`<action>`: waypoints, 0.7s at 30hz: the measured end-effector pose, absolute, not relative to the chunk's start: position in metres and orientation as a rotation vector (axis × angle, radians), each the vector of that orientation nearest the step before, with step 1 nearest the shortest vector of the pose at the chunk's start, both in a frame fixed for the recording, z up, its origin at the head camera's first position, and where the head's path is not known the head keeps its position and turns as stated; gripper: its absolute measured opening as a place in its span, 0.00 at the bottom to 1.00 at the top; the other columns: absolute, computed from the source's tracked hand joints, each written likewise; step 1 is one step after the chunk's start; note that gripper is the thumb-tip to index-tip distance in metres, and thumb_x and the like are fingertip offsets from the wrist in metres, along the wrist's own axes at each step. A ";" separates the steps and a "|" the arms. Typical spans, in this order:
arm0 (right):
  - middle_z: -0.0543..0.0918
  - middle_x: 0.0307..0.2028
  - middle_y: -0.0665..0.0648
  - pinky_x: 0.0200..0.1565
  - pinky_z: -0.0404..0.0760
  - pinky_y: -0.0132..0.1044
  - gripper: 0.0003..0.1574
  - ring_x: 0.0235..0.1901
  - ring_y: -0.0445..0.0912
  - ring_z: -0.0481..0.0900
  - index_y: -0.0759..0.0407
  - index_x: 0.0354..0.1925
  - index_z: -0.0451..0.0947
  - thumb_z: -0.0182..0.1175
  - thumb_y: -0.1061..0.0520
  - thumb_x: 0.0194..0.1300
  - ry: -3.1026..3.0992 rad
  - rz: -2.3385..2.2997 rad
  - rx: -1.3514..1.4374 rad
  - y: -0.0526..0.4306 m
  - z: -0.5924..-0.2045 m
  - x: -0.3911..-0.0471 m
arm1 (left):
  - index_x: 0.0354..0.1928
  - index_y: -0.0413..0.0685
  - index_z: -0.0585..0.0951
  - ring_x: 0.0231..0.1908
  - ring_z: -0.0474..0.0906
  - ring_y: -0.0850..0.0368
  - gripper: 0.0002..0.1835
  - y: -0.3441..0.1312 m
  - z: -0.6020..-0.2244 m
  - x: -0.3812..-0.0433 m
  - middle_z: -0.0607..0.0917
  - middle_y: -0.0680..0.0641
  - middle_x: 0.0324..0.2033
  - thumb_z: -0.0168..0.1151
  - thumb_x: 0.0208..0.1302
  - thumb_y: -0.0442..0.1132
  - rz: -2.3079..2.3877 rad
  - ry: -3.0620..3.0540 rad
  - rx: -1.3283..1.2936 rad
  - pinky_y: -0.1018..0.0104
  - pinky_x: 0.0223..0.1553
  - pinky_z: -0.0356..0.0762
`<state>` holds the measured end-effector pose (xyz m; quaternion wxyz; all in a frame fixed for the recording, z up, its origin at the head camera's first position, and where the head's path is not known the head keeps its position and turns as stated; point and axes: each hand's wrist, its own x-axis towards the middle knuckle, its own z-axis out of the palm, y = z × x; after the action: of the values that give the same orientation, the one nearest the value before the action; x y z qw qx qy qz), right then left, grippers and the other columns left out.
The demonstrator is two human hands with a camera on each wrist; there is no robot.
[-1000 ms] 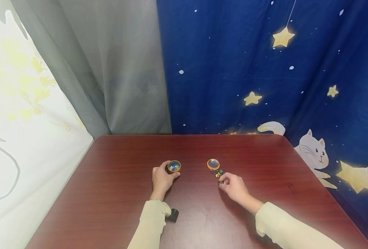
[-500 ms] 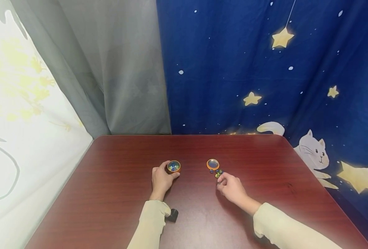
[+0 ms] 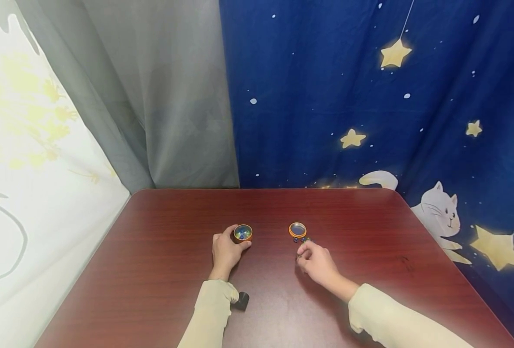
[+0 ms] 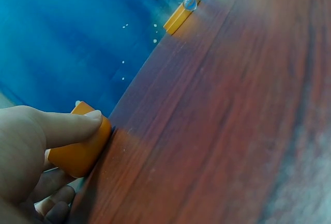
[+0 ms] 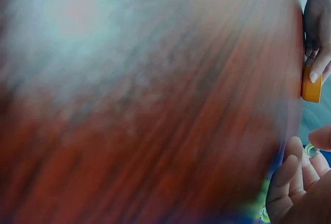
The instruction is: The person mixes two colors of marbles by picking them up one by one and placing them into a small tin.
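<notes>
My left hand [image 3: 226, 252] grips a small round orange jar [image 3: 243, 238] standing on the table, its top open and several glass marbles [image 3: 242, 235] inside. The left wrist view shows the thumb pressed along the wall of this jar [image 4: 85, 149]. My right hand [image 3: 320, 263] hovers over the table to the right of the jar, apart from it. Between thumb and fingers it pinches a clear glass marble [image 5: 312, 150] with a coloured streak. Behind that hand, several loose marbles [image 3: 303, 239] lie beside an orange-rimmed lid [image 3: 297, 230]; the hand partly hides them.
The dark red wooden table [image 3: 174, 217] has rounded far corners. Grey and blue curtains [image 3: 300, 121] hang behind it. A black cylindrical piece [image 3: 242, 301] sits at the left sleeve.
My right hand has moved left, away from the loose marbles and toward the jar, carrying a marble. The left hand and the jar have stayed in place.
</notes>
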<state>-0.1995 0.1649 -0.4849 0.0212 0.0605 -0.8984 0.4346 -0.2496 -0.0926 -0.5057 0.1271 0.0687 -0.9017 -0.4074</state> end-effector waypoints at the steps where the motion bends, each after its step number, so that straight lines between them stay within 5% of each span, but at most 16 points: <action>1: 0.77 0.19 0.47 0.20 0.73 0.35 0.08 0.15 0.41 0.75 0.57 0.32 0.76 0.63 0.67 0.56 -2.781 1.358 0.186 0.164 -0.485 -0.200 | 0.58 0.45 0.79 0.49 0.69 0.44 0.36 -0.092 -0.505 -0.249 0.83 0.42 0.42 0.81 0.43 0.46 -1.185 -2.624 0.201 0.50 0.49 0.69; 21: 0.76 0.19 0.47 0.19 0.75 0.34 0.09 0.14 0.42 0.76 0.58 0.32 0.76 0.63 0.69 0.54 -2.705 1.442 0.237 0.147 -0.482 -0.200 | 0.58 0.45 0.79 0.49 0.69 0.44 0.36 -0.091 -0.503 -0.246 0.83 0.42 0.41 0.80 0.44 0.45 -1.204 -2.621 0.210 0.50 0.49 0.70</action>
<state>-0.1997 0.1468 -0.4820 0.0336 0.0771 -0.8793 0.4687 -0.2465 -0.0913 -0.5030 0.1246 0.0719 -0.8993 -0.4131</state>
